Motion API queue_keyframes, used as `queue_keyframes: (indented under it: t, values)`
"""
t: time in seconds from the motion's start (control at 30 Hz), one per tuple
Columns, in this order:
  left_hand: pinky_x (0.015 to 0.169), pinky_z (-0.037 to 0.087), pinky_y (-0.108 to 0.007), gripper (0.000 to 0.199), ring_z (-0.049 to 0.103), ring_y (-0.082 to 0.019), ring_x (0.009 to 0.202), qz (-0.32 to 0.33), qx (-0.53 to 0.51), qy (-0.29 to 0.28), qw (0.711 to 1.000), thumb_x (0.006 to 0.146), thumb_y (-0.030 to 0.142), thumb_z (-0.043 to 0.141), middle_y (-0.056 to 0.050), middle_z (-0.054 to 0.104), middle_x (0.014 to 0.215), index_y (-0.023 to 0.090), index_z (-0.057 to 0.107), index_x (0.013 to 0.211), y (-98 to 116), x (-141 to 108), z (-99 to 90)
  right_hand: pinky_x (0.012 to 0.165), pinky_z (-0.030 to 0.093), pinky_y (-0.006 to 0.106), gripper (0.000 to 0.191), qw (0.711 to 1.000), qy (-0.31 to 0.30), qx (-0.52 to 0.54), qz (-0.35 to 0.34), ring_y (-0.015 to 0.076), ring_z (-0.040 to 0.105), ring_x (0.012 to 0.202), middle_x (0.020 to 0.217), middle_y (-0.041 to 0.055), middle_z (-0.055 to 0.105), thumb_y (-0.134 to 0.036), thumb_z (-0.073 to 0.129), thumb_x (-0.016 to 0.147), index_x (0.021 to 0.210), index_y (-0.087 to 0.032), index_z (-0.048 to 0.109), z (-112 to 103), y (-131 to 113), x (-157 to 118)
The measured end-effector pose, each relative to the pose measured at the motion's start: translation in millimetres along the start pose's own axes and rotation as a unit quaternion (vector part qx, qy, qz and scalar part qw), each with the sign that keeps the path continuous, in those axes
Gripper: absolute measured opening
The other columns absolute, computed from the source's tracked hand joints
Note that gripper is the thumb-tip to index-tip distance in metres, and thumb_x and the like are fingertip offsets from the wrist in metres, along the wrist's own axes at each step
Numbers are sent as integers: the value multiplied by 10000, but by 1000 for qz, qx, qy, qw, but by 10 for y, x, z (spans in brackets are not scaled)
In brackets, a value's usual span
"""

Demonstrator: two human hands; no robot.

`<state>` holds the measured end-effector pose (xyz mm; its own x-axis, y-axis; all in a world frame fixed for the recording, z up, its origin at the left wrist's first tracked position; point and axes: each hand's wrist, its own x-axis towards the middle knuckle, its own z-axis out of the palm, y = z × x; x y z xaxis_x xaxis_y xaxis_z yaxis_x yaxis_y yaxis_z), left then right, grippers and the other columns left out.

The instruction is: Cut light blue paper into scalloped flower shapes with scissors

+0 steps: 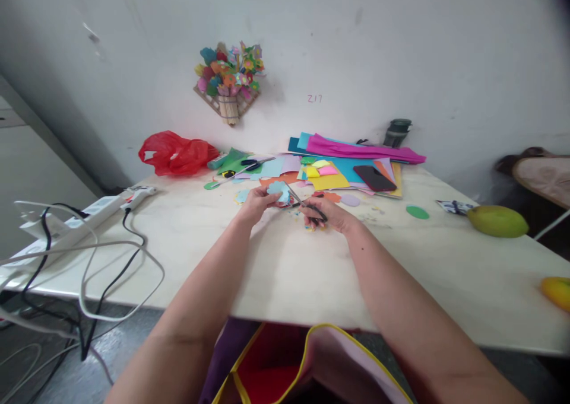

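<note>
Between its thumb and fingers, my left hand (258,205) pinches a light blue paper flower (278,191) with a scalloped edge, held above the table. My right hand (327,213) has its fingers in the dark handles of a pair of scissors (317,210). The scissor blades point up and left, close beside the flower's right edge; whether they touch it is too small to tell. Small paper scraps (309,228) lie under and around my right hand. Behind the hands are an orange paper piece (329,196) and a lilac paper oval (350,200).
Coloured sheets (332,181), a phone (374,178) and a second pair of scissors (252,164) lie at the back. A red plastic bag (178,153) sits back left, power strips (84,220) with cables at left, a green fruit (497,221) at right.
</note>
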<state>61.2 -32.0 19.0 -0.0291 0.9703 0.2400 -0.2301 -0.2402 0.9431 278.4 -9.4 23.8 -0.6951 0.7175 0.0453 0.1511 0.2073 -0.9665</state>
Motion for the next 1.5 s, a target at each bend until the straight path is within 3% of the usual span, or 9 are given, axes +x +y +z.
queue_keyframes:
  t: [0.4, 0.8, 1.33, 1.5]
  values:
    - [708, 560, -327, 325, 672, -183, 692, -29, -13, -4, 999, 557, 270, 815, -59, 682, 744, 102, 665, 792, 67, -18, 15, 325, 287, 153, 228, 1000, -6, -22, 14, 63, 527, 412, 603, 9, 619, -358, 611, 813, 802, -140, 545, 15, 10, -2]
    - [814, 546, -363, 239, 684, -197, 747, -29, -59, -4, 998, 614, 200, 777, -83, 707, 833, 96, 678, 805, -64, 10, -22, 328, 297, 152, 174, 998, 23, -1, 52, 59, 507, 380, 554, -16, 594, -290, 639, 789, 829, -140, 559, 101, -67, -6]
    - [764, 560, -309, 139, 682, -169, 722, -56, -111, 55, 991, 658, 135, 721, -64, 701, 787, 101, 654, 774, -80, -5, 47, 324, 302, 157, 247, 999, 41, 5, 35, 61, 505, 381, 551, -12, 601, -363, 672, 754, 782, -148, 552, 137, -62, 7]
    - [691, 561, -290, 156, 687, -181, 675, -72, -76, 59, 993, 670, 176, 742, -66, 690, 710, 100, 631, 749, -67, -9, 45, 318, 285, 147, 245, 999, 36, 3, 38, 54, 496, 378, 543, -17, 593, -359, 670, 755, 773, -147, 548, 142, -80, 6]
